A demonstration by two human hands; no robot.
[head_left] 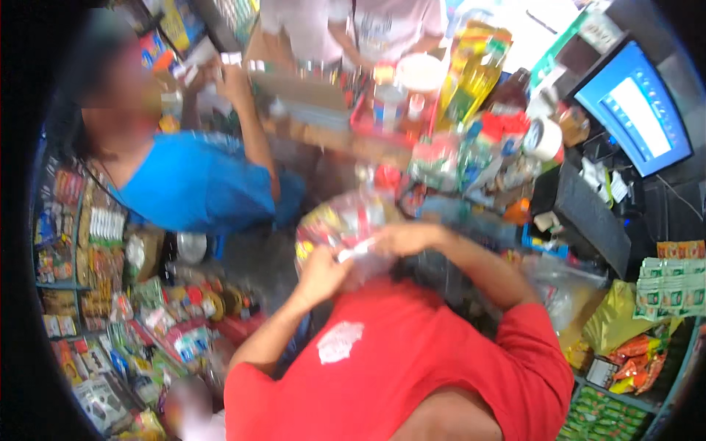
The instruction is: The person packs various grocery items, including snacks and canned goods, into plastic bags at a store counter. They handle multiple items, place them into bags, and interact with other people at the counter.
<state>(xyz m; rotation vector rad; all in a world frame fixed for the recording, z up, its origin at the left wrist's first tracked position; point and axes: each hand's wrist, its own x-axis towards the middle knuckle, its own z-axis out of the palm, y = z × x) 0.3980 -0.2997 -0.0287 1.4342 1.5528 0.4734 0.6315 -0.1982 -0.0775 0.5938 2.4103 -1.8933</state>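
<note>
A bulging clear plastic bag hangs in front of my chest, with red and yellow packets showing through it. At its gathered top, a white strip lies between my two hands; blur hides whether it is twisted plastic or something else. My left hand grips the near left side of the bag's mouth. On the other side, the fingers of my right hand are closed on the mouth too. The bottom of the bag is out of sight.
A person in a blue shirt stands at left by the wooden counter; others stand beyond it. A red tray holds jars. A monitor is at right. Packed shelves line the left. Another person is at lower left.
</note>
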